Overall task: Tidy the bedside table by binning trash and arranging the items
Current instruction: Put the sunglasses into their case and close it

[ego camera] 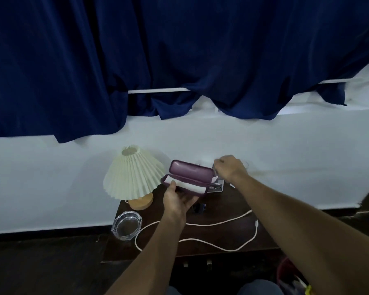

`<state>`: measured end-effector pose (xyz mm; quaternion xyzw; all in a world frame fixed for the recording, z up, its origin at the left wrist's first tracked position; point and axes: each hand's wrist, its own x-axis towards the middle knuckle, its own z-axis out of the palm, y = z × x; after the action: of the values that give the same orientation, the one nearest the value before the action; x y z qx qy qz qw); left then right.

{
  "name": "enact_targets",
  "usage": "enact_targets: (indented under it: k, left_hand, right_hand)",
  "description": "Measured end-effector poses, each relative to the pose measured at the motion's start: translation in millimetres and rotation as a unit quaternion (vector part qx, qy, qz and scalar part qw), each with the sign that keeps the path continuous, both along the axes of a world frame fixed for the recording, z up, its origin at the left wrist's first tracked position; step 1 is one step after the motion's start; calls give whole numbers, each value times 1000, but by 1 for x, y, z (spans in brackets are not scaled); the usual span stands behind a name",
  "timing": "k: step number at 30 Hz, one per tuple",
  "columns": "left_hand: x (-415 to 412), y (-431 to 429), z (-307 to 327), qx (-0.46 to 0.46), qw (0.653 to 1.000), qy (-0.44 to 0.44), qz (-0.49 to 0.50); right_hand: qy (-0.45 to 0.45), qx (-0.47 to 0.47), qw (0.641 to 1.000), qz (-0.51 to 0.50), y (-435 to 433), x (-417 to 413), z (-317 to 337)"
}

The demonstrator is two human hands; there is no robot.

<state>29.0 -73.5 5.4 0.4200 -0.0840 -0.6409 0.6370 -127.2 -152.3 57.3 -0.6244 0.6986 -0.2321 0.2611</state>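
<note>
An open purple glasses case [190,173] with a white cloth inside is held above the dark bedside table [222,233]. My left hand [177,199] grips the case's lower half from beneath. To the right of the lid, my right hand [230,167] is raised with curled fingers pinching a pair of glasses, which is blurred and mostly hidden behind the hand. A clear glass ashtray [126,225] sits on the table's left front corner. A small dark item [200,207] lies under the case.
A pleated cream lamp [133,173] on a wooden base stands at the table's back left. Its white cable [217,224] loops across the tabletop. A small card or packet [216,186] lies at the back. A bin with a red rim [285,271] shows at lower right. Blue curtains hang behind.
</note>
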Motion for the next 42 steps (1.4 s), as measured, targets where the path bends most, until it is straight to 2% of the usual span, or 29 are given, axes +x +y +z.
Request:
enact_targets:
  k: [3, 5, 11, 19, 26, 31, 35, 42]
  left_hand:
    - [12, -4, -19, 34, 999, -12, 13]
    - [19, -6, -32, 55, 998, -15, 25]
    - [32, 0, -76, 105, 993, -24, 50]
    - [55, 2, -111, 120, 987, -92, 47]
    - [61, 0, -117, 128, 984, -119, 43]
    - [52, 3, -107, 126, 985, -113, 33]
    - [43, 10, -88, 107, 989, -104, 16]
    - [14, 13, -65, 98, 990, -100, -19]
  right_hand:
    - [148, 25, 986, 72, 0, 5, -32]
    - [209, 45, 969, 124, -1, 15, -55]
    - [292, 65, 931, 210, -12, 49, -108]
    - [316, 55, 902, 287, -36, 63, -152]
    - [330, 8, 900, 284, -40, 68, -164]
    - [347, 21, 899, 265, -41, 56, -150]
    - [317, 41, 916, 241, -40, 40, -130]
    - [280, 12, 943, 181, -27, 13, -45]
